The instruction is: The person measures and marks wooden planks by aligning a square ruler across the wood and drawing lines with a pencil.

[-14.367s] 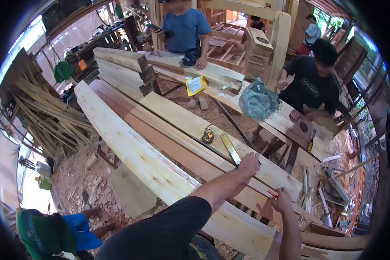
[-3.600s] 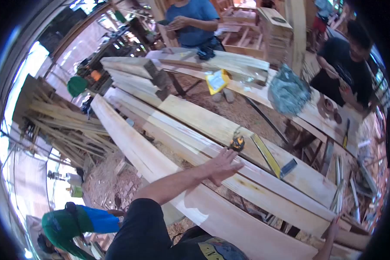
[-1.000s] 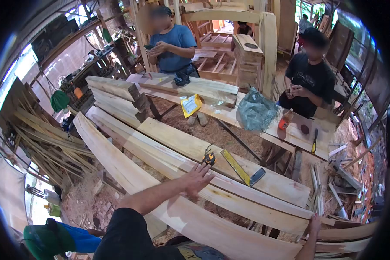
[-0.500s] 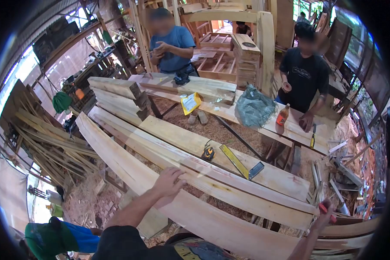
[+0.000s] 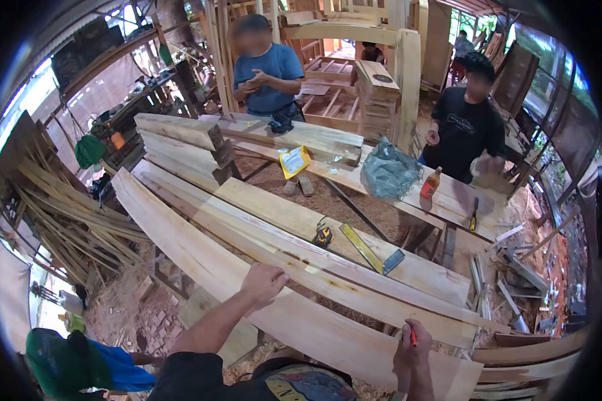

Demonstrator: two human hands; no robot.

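A long, pale wooden board (image 5: 341, 321) with a gentle curve lies in front of me, running from upper left to lower right. My left hand (image 5: 264, 284) is on its far edge, fingers closed over the edge and partly hidden. Above the board's right part, my right hand (image 5: 411, 357) is closed around a slim red pencil-like tool (image 5: 413, 337), its exact kind too small to tell. Just beyond lie another long plank (image 5: 381, 301), a yellow-bladed try square (image 5: 364, 250) and a black-and-yellow tape measure (image 5: 323, 236).
Across the bench (image 5: 448, 204) are a grey-green plastic bag (image 5: 391, 170), an orange-labelled bottle (image 5: 431, 184), a yellow-handled chisel (image 5: 474, 217) and a yellow packet (image 5: 294, 160). Two people stand behind it; another bends at lower left. Stacked beams (image 5: 174, 130) and wood strips (image 5: 67, 207) lie left.
My right hand has moved left along the board with the red tool. My left hand's fingers have closed more over the edge. The co-worker at right has lifted a hand off the bench.
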